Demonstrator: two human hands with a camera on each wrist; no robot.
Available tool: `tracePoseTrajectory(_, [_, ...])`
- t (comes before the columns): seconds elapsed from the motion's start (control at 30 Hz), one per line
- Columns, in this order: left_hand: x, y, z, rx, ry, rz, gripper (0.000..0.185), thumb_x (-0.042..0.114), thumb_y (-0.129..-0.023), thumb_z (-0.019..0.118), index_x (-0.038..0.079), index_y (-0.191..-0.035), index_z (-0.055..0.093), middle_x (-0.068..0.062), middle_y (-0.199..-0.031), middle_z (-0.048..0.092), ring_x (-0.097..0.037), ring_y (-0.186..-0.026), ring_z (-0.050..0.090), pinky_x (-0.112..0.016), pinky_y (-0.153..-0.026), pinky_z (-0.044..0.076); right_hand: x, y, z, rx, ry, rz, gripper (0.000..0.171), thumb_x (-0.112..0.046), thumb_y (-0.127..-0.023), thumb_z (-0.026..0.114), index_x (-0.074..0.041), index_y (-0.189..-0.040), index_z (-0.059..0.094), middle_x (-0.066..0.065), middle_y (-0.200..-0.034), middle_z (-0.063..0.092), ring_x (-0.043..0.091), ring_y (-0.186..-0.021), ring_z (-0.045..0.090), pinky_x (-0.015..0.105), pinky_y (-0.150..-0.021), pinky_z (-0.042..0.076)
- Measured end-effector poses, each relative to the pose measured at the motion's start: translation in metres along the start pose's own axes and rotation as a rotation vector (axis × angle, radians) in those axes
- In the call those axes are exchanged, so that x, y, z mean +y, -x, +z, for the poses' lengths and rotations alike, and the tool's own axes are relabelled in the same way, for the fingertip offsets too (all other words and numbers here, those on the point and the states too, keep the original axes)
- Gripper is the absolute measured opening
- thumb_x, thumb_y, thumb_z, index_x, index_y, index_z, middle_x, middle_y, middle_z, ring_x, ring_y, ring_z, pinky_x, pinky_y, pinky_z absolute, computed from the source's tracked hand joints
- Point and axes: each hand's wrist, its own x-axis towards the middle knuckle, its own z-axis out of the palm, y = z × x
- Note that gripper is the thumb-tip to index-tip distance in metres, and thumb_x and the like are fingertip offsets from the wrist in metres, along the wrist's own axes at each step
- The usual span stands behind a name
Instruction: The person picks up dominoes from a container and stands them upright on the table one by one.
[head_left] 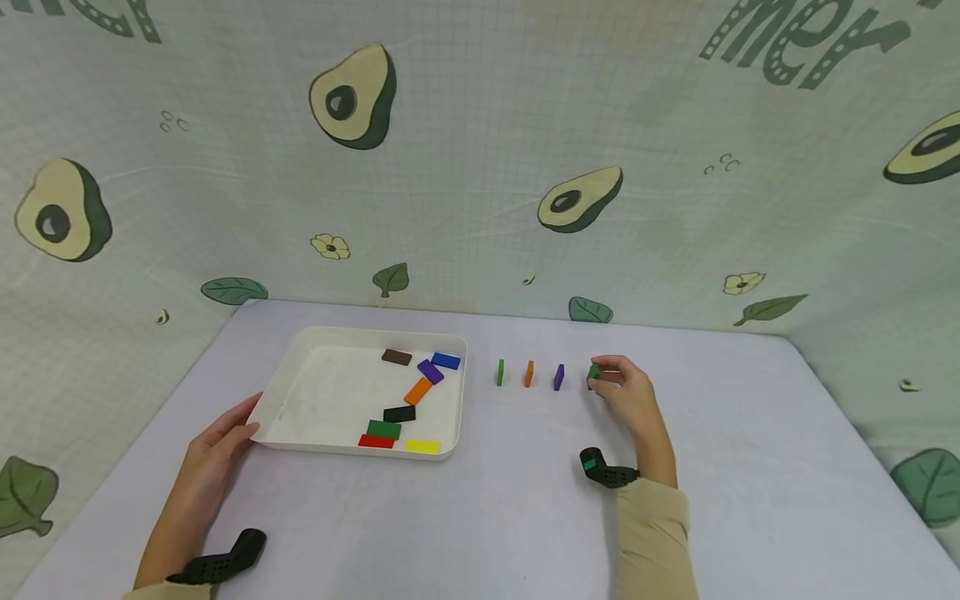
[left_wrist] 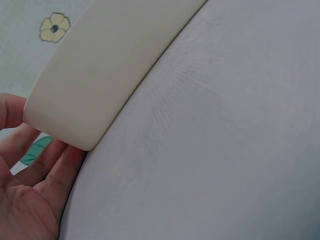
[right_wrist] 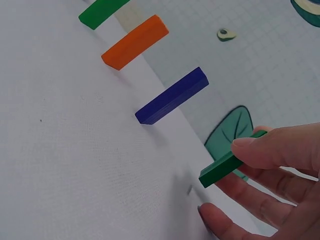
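Observation:
In the head view my right hand pinches a dark green block between thumb and fingers, holding it on end just above or at the tabletop. To its left a purple block, an orange block and a lighter green block stand upright in a spaced row. My left hand holds the near left corner of a white tray, thumb and fingertips against its wall in the left wrist view. Several coloured blocks lie flat in the tray's right part, among them a red block and a yellow block.
A white cloth covers the table. Behind it hangs a curtain printed with avocados and leaves. A black wrist device sits on the left wrist and another wrist device on the right.

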Motion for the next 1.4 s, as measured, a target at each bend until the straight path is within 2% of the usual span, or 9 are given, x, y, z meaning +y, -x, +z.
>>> tracePoseTrajectory(0.17, [0.0012, 0.0000, -0.0003, -0.005, 0.010, -0.009, 0.059, 0.031, -0.094, 0.055, 0.011, -0.145, 0.033, 0.011, -0.145, 0.037, 0.018, -0.108, 0.044, 0.000, -0.082, 0.037, 0.0016, -0.0006, 0.0010, 0.009, 0.010, 0.008, 0.038, -0.010, -0.089, 0.059, -0.004, -0.126, 0.051, 0.019, -0.124, 0.055, 0.028, -0.114, 0.053, 0.029, -0.084, 0.047])
tracePoseTrajectory(0.33, [0.0011, 0.0002, -0.0004, -0.018, 0.038, 0.011, 0.058, 0.026, -0.094, 0.055, 0.008, -0.145, 0.032, 0.013, -0.141, 0.041, 0.018, -0.108, 0.045, -0.001, -0.083, 0.037, 0.0044, -0.0016, 0.0000, 0.010, 0.010, 0.027, 0.039, -0.011, -0.089, 0.060, -0.004, -0.126, 0.051, 0.018, -0.124, 0.055, 0.028, -0.113, 0.053, 0.030, -0.084, 0.046])
tracePoseTrajectory(0.57, [0.0016, -0.0001, -0.0007, -0.011, 0.045, 0.005, 0.057, 0.025, -0.094, 0.055, 0.008, -0.144, 0.033, 0.015, -0.139, 0.042, 0.018, -0.107, 0.045, -0.001, -0.083, 0.037, 0.0064, -0.0032, 0.0014, 0.007, 0.013, 0.014, 0.039, -0.010, -0.087, 0.061, -0.003, -0.124, 0.052, 0.020, -0.122, 0.056, 0.029, -0.112, 0.053, 0.031, -0.083, 0.044])
tracePoseTrajectory(0.73, [0.0021, -0.0004, -0.0004, -0.001, 0.024, -0.018, 0.059, 0.028, -0.094, 0.055, 0.010, -0.145, 0.032, 0.012, -0.145, 0.038, 0.018, -0.108, 0.044, 0.000, -0.082, 0.037, 0.0081, -0.0040, 0.0029, 0.017, 0.014, 0.011, 0.038, -0.008, -0.087, 0.061, -0.003, -0.123, 0.053, 0.019, -0.120, 0.057, 0.029, -0.112, 0.054, 0.033, -0.084, 0.044])
tracePoseTrajectory(0.9, [0.0026, 0.0001, -0.0002, 0.001, 0.008, -0.032, 0.061, 0.030, -0.094, 0.054, 0.009, -0.146, 0.030, 0.012, -0.145, 0.037, 0.018, -0.108, 0.043, 0.000, -0.082, 0.037, 0.0090, -0.0040, 0.0029, 0.013, 0.025, -0.009, 0.037, -0.007, -0.086, 0.063, -0.002, -0.121, 0.053, 0.019, -0.117, 0.058, 0.028, -0.108, 0.055, 0.029, -0.081, 0.044])
tracePoseTrajectory(1.17, [0.0000, 0.0019, 0.0000, -0.013, 0.072, 0.051, 0.055, 0.020, -0.095, 0.054, 0.003, -0.143, 0.035, 0.017, -0.132, 0.048, 0.015, -0.110, 0.047, -0.003, -0.085, 0.037, 0.0103, -0.0069, -0.0008, -0.037, 0.038, -0.042, 0.037, -0.006, -0.084, 0.064, 0.001, -0.119, 0.053, 0.018, -0.114, 0.058, 0.015, -0.097, 0.056, 0.020, -0.076, 0.043])
tracePoseTrajectory(1.27, [-0.0001, 0.0020, 0.0000, -0.009, 0.067, 0.045, 0.054, 0.020, -0.095, 0.054, 0.004, -0.143, 0.035, 0.017, -0.132, 0.048, 0.015, -0.110, 0.047, -0.002, -0.085, 0.037, 0.0102, -0.0070, -0.0027, -0.057, 0.046, -0.040, 0.038, -0.008, -0.085, 0.065, 0.001, -0.120, 0.053, 0.018, -0.115, 0.058, 0.013, -0.096, 0.055, 0.020, -0.077, 0.043])
tracePoseTrajectory(1.4, [-0.0002, 0.0015, 0.0004, 0.001, 0.054, 0.029, 0.056, 0.022, -0.094, 0.055, 0.005, -0.143, 0.034, 0.017, -0.133, 0.047, 0.015, -0.110, 0.046, -0.002, -0.084, 0.037, 0.0101, -0.0063, -0.0047, -0.075, 0.048, -0.040, 0.038, -0.009, -0.085, 0.065, 0.001, -0.120, 0.053, 0.018, -0.115, 0.057, 0.016, -0.099, 0.055, 0.021, -0.078, 0.043])
